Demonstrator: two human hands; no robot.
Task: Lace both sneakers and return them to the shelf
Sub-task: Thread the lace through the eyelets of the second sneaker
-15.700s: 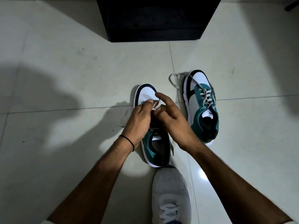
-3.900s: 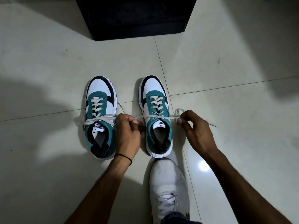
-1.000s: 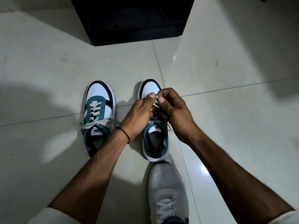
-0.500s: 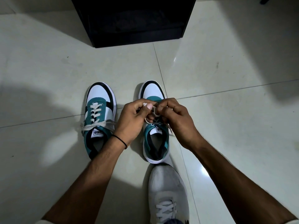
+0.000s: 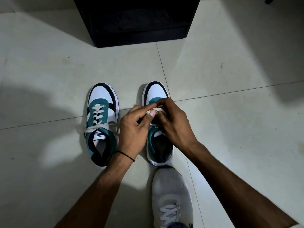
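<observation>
Two white, teal and black sneakers stand side by side on the tiled floor, toes pointing away from me. The left sneaker [image 5: 102, 119] is laced, its white lace tied across the tongue. Over the right sneaker [image 5: 155, 92] my left hand [image 5: 133, 130] and my right hand [image 5: 174, 122] meet, both pinching its white lace [image 5: 157, 109] above the tongue. The hands hide most of that shoe's lacing. The black shelf [image 5: 136, 20] stands on the floor beyond the shoes.
My own foot in a grey sneaker [image 5: 171, 196] rests just behind the right sneaker's heel. Pale floor tiles [image 5: 230, 129] spread to both sides, with dark shadows at the far left and upper right.
Over the last second my hands dropped slightly toward the tongue and kept working the right sneaker's lace between the fingers. Both sneakers stayed in place.
</observation>
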